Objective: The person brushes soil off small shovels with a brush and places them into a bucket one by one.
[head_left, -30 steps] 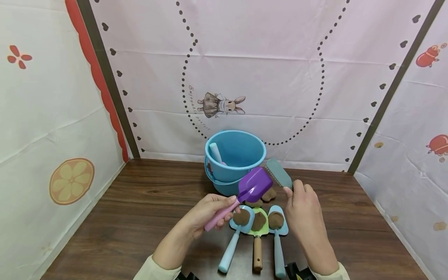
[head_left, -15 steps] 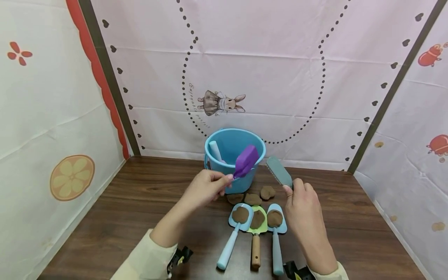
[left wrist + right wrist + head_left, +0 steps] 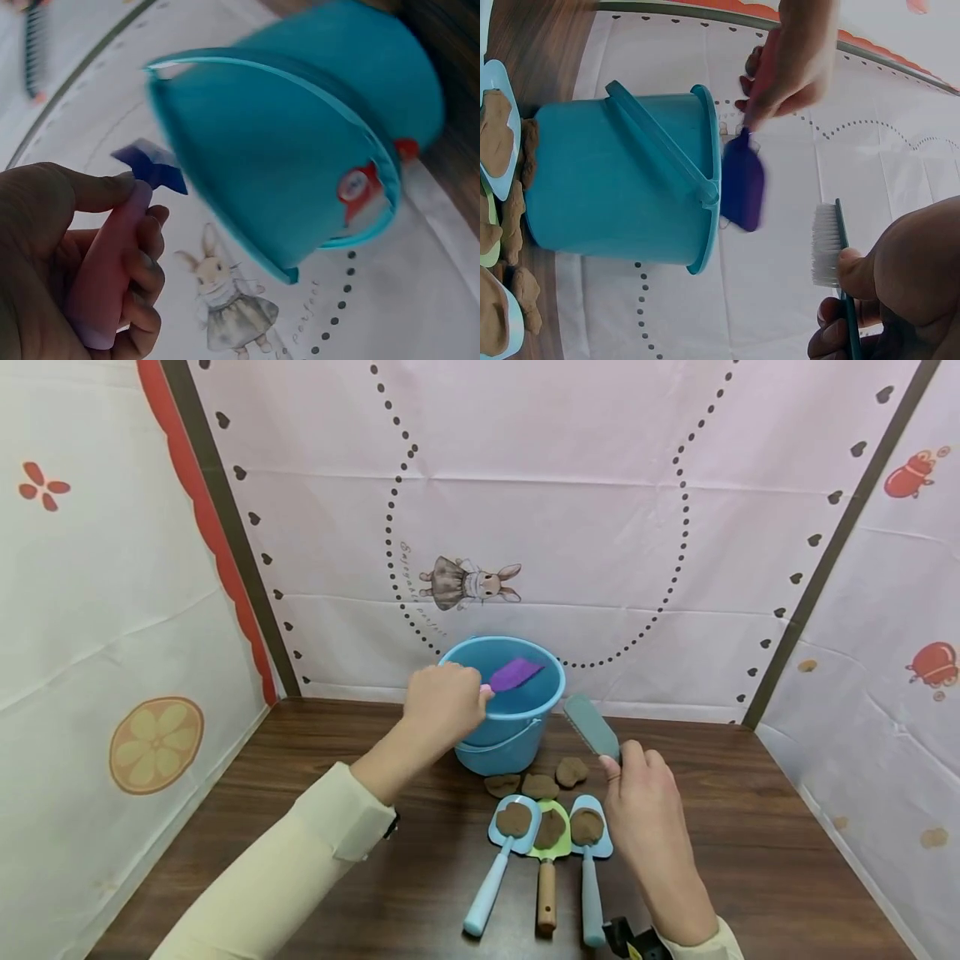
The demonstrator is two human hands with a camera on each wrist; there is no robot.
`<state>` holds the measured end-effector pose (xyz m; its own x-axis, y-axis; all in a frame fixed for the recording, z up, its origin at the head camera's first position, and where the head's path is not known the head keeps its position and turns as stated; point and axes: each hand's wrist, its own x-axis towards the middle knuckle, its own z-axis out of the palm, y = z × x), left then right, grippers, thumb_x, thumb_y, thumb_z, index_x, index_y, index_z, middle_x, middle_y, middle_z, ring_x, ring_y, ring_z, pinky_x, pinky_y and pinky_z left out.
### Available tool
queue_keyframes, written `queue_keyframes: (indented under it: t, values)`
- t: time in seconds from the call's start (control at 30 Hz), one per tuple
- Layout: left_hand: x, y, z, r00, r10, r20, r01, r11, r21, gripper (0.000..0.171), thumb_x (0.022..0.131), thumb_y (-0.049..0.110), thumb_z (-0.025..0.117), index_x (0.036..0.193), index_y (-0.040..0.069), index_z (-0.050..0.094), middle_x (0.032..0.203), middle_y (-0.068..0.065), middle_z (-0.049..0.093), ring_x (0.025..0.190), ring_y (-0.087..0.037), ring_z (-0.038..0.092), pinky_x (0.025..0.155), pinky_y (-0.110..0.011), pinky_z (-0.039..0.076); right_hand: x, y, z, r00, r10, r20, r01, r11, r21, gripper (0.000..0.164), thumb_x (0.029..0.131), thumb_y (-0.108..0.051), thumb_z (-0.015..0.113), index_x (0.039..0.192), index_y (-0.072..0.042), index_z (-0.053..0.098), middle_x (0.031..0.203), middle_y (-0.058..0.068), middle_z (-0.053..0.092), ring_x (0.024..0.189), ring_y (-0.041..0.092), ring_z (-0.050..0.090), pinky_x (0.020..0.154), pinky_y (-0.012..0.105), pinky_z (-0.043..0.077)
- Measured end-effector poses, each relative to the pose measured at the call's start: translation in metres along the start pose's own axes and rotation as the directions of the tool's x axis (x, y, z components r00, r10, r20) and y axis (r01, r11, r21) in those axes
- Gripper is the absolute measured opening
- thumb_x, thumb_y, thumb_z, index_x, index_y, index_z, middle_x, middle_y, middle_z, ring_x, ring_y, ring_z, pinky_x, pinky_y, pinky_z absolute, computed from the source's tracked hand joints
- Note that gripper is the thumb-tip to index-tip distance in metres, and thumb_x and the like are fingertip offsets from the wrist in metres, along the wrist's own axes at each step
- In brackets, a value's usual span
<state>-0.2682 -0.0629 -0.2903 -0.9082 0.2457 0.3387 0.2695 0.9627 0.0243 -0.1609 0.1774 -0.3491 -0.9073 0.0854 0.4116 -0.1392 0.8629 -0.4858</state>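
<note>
Head view: the left hand [image 3: 447, 697] is at the near-left rim of a blue bucket [image 3: 498, 752], gripping a purple shovel [image 3: 514, 674] whose blade shows against the bucket's mouth. To the right, the right hand [image 3: 651, 806] grips a grey-green brush [image 3: 592, 724]. On the counter [image 3: 420, 893], a light-blue spatula [image 3: 487, 889], a green spatula [image 3: 547, 893] and a grey-blue spatula [image 3: 592, 893] each bear a brown lump [image 3: 513, 819]; three similar lumps [image 3: 540, 787] lie by the bucket's foot. Left wrist view: the fingers curl round the shovel's pink handle [image 3: 112, 262], and the blade is just beside the rim; whether they touch, I cannot tell. Right wrist view: the shovel is well apart from the brush, whose white bristles [image 3: 825, 244] face the bucket. The step in hand seems to be putting the shovel in; that would call for clearing the rim, then loosening the left fingers.
</note>
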Motion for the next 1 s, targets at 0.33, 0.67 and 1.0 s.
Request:
queue_keyframes:
  t: [0.33,0.67,1.0]
  values:
    - [0.033,-0.005,0.017,0.986,0.142,0.088,-0.158,0.966,0.203,0.024,0.093,0.024,0.069,0.071,0.015,0.064,0.070,-0.003,0.062,0.059,-0.019,0.057,0.051,-0.039,0.051,-0.001,-0.002,0.001,0.999,0.020,0.031,-0.020,1.000,-0.003,0.029,0.108,-0.028,0.047,0.098,-0.001,0.052,0.080,0.012,0.043,0.067,0.026,0.041,0.059,0.037,0.038]
    - [0.052,0.001,0.021,0.963,0.147,0.227,-0.202,0.949,0.242,0.008,0.093,0.017,0.064,0.091,0.013,0.071,0.089,-0.005,0.069,0.075,-0.022,0.064,0.061,-0.043,0.057,-0.002,-0.003,0.003,0.999,0.019,0.031,-0.019,1.000,-0.009,0.028,0.108,-0.027,0.050,0.095,-0.002,0.051,0.079,0.011,0.042,0.066,0.025,0.040,0.057,0.036,0.038]
    - [0.054,0.006,0.024,0.958,0.113,0.263,-0.182,0.950,0.252,0.019,0.098,0.024,0.064,0.107,0.012,0.075,0.089,-0.006,0.070,0.070,-0.021,0.065,0.059,-0.040,0.059,-0.002,-0.004,0.003,1.000,0.000,0.017,0.000,1.000,-0.008,0.028,0.107,-0.027,0.052,0.092,-0.003,0.050,0.077,0.011,0.041,0.065,0.024,0.039,0.057,0.036,0.037]
